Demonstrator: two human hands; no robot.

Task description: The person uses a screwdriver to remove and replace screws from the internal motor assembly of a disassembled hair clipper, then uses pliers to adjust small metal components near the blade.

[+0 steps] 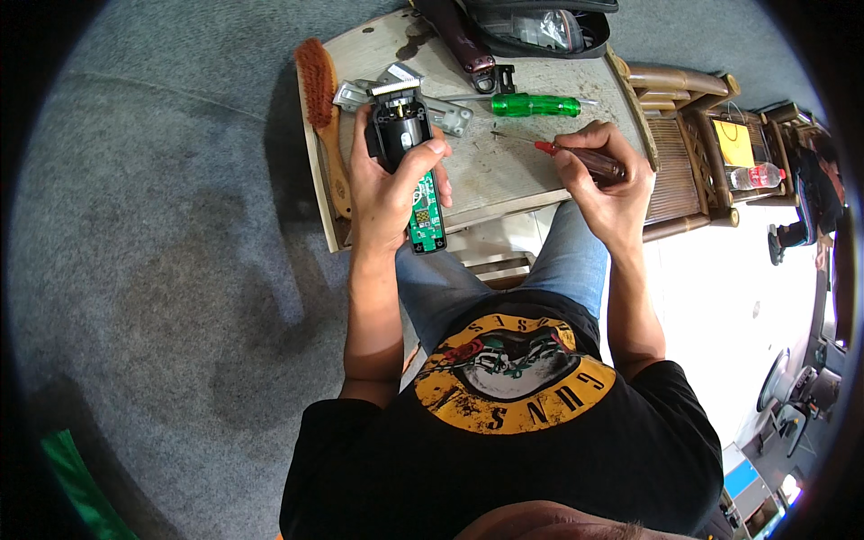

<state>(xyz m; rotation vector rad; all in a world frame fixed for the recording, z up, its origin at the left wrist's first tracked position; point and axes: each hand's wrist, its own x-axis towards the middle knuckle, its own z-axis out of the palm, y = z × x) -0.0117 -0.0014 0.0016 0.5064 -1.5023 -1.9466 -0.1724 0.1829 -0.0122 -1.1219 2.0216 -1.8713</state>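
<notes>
My left hand [396,180] is closed around an opened hair clipper [407,139], with its toothed blade at the far end. The clipper's black motor and a green circuit board [423,216] lie bare on the side facing up. In my right hand [612,175] is a small screwdriver [594,164] with a dark reddish handle and a red collar, its thin shaft pointing left above the table. A gap separates the screwdriver's tip from the clipper. Silver-grey casing parts [450,117] lie on the table just beyond my left hand, partly hidden by the clipper.
The small wooden table [504,175] also bears a green-handled screwdriver [536,105], a wooden brush [328,135], a dark maroon clipper [457,38] and an open black case [594,31]. Bamboo chairs [679,153] stand on the right; one holds a bottle [758,176]. Another person [814,193] is at the far right.
</notes>
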